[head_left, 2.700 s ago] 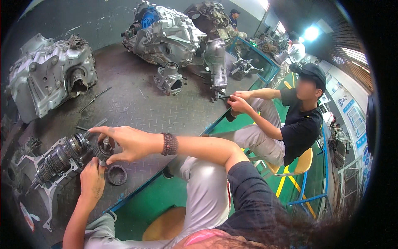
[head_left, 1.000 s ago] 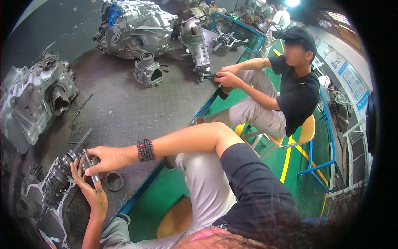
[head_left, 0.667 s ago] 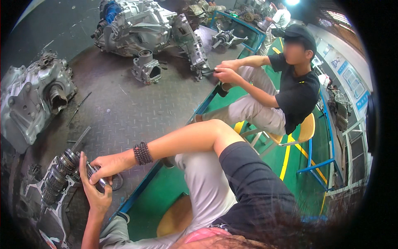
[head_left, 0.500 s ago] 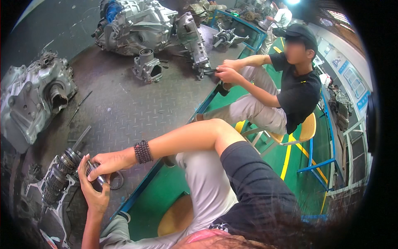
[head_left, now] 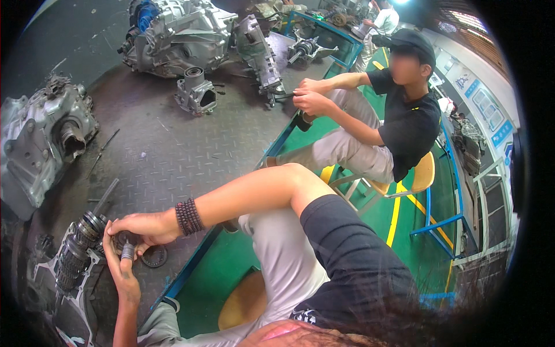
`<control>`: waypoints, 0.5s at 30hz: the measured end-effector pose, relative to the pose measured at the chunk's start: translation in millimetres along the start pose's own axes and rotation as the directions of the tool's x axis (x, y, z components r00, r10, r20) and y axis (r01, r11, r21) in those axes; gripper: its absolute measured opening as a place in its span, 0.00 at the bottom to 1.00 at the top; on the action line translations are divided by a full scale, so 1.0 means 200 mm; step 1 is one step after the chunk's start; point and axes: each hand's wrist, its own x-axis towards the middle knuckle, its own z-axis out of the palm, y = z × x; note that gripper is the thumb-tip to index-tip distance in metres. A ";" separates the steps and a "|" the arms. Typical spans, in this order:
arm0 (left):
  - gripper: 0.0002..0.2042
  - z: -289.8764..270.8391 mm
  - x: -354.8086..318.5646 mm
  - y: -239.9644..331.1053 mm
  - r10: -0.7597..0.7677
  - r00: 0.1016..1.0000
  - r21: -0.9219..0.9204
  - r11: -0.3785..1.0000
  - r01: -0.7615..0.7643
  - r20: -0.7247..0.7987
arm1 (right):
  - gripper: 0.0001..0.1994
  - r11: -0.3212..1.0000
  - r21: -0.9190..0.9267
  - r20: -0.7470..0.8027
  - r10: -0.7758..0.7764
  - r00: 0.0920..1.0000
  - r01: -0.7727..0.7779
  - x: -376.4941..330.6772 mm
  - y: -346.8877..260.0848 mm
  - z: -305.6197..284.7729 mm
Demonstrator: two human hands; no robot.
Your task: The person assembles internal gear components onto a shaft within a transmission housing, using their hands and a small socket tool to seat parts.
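Shafted gear (head_left: 126,250) not set down yet: left hand (head_left: 123,277) and right hand (head_left: 149,227), fingers grasping it. Loose ring (head_left: 154,257) lies right, unmated; gear stack (head_left: 75,260) sits left.

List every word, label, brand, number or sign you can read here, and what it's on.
None reads clearly.
Blue-and-white wall panels: markings too small and blurred to read.
Wearer's dark shirt: white print, unreadable.
Co-worker's black shirt: small yellow mark, too small to tell.
Held metal part: no lettering visible.
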 end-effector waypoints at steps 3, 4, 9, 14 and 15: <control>0.48 0.01 0.02 -0.03 -0.039 0.995 -0.064 0.997 0.033 -0.091 | 0.23 0.996 -0.035 0.065 0.081 0.995 -0.079 0.00 -0.05 -0.03; 0.43 0.02 0.03 -0.03 -0.062 0.990 -0.112 0.993 0.049 -0.124 | 0.26 0.992 -0.055 0.096 0.122 0.988 -0.117 0.00 -0.05 -0.04; 0.31 -0.06 0.04 -0.01 -0.292 0.947 -0.396 0.892 0.218 -0.137 | 0.26 0.978 -0.155 0.066 0.154 0.986 -0.142 -0.01 -0.01 -0.05; 0.30 -0.04 0.04 0.03 -0.321 0.940 -0.417 0.875 0.247 -0.118 | 0.19 0.996 -0.075 0.079 0.056 0.995 -0.050 0.00 0.02 -0.03; 0.29 -0.02 0.04 0.06 -0.284 0.954 -0.348 0.907 0.236 -0.093 | 0.19 0.996 -0.073 0.077 0.060 0.995 -0.055 0.00 0.03 -0.03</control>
